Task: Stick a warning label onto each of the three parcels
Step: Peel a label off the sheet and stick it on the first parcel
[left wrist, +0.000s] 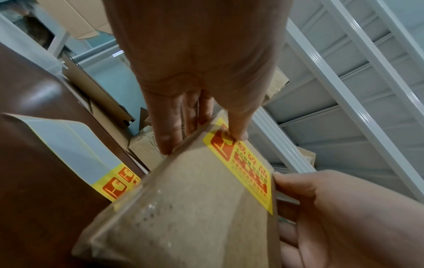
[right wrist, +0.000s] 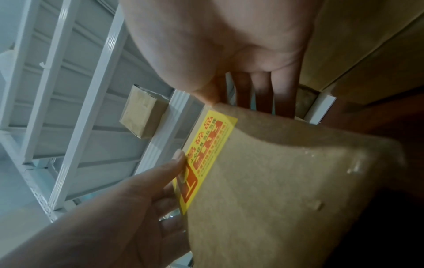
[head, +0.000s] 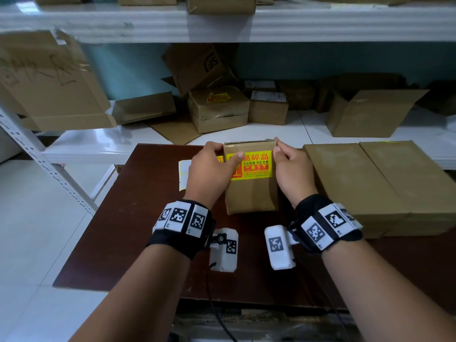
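**Head view: both hands on a labelled parcel at the table's far edge**

Head view, looking down on a dark brown table [head: 148, 218]. Small brown parcel [head: 251, 196] lies near the middle of the far edge, long side running away from the person. Yellow warning label [head: 256, 166] with red print sits across its far half.

Left hand [head: 209, 171] holds the parcel's left side: thumb lies on the label's left end, fingers curl round the far left corner. Left wrist view confirms it, thumb tip on the label's red pictogram, fingers down the parcel's side. Grip: closed round the parcel, thumb pressing the label.

Right hand [head: 288, 169] holds the right side: thumb at the label's right end, fingers curl over the far right corner. Right wrist view shows the fingers behind the parcel's far edge. Grip: closed round the parcel.

Label sheet [head: 183, 172], mostly bare backing with a few yellow labels left, lies on the table just left of the parcel, partly under the left hand.

2 larger brown parcels [head: 370, 183] lie side by side, touching, at the table's right edge; no label visible on their tops.

Beyond the far edge, a white shelf [head: 98, 144] carries loose cardboard boxes; 1 taped box [head: 218, 107] there bears a yellow label.
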Motion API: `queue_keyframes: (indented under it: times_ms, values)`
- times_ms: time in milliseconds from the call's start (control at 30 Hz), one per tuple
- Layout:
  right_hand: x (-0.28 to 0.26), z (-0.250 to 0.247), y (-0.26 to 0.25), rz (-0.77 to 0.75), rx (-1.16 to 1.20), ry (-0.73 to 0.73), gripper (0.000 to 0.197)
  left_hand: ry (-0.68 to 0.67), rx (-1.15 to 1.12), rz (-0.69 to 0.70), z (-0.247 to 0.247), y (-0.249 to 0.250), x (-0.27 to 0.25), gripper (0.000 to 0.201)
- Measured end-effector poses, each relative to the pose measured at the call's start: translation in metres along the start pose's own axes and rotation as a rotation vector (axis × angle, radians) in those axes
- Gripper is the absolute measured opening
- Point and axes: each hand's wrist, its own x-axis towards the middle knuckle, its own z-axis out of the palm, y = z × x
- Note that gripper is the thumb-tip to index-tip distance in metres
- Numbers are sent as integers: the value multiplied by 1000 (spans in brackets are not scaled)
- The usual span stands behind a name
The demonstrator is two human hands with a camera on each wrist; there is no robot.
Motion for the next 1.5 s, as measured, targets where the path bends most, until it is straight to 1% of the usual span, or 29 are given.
queue_keyframes:
  times_ms: [100,167,200,233,267,333,367,467,533,567,633,700,800,900,967,1033,1100,1133,1167,1267,1367,1433,1500]
  values:
    - [-1,-1,-1,-4,3,-11,47,-10,-19,28,-3,-2,3,36]
    - [-3,-1,-1,-7,-16,-30,61,-36,-16,17,-4,-4,5,27]
    - [-4,-1,-2,-6,-26,-29,68,-43,-48,-1,-4,-6,7,27]
    - [-4,-2,-1,-11,-31,-22,71,-42,-84,-17,-3,-7,7,30]
    - [-5,-2,-2,-14,-39,-11,68,-36,-99,-23,-3,-7,8,32]
    - [-7,-3,-6,-19,-64,22,57,-13,-52,-1,-2,-4,5,33]
    - [-9,-3,-7,-28,-83,41,58,0,-29,16,-2,-3,4,35]
    - [-13,-1,-10,-46,-195,79,67,16,-13,52,2,-1,-3,45]
    - [-14,1,-10,-67,-228,90,64,10,26,45,4,0,-4,53]
    - [-14,0,-9,-82,-211,88,61,5,32,35,4,1,-5,53]
    - [-12,-2,-6,-93,-138,64,53,5,11,24,3,1,-3,45]
    - [-7,-3,-2,-86,-80,31,47,-10,-7,28,0,0,-2,34]
    - [-2,-5,2,-54,-18,11,42,-17,9,42,0,-3,1,28]
    - [-2,-7,-1,-21,48,34,35,3,-54,-12,-2,-2,3,33]
    - [-4,-7,-4,-10,61,52,32,6,-53,-17,-2,1,2,38]
    - [-8,-4,-4,-34,11,46,36,11,-27,10,-1,2,-2,42]
    - [-11,-1,-3,-77,-69,76,50,22,21,41,1,1,-4,49]
    - [-10,1,-2,-92,-77,97,55,17,22,40,1,0,-3,49]
    - [-9,1,0,-98,-61,105,56,8,-1,36,0,-1,-2,45]
    - [-1,0,7,-68,28,47,51,-33,-70,17,-4,-4,5,29]
    - [3,-2,9,-30,112,7,46,-49,-106,-4,-5,-5,7,27]
    - [5,-3,9,-17,121,10,41,-48,-136,-17,-5,-4,6,29]
    - [4,-4,8,-18,136,13,42,-48,-147,-19,-5,-4,6,32]
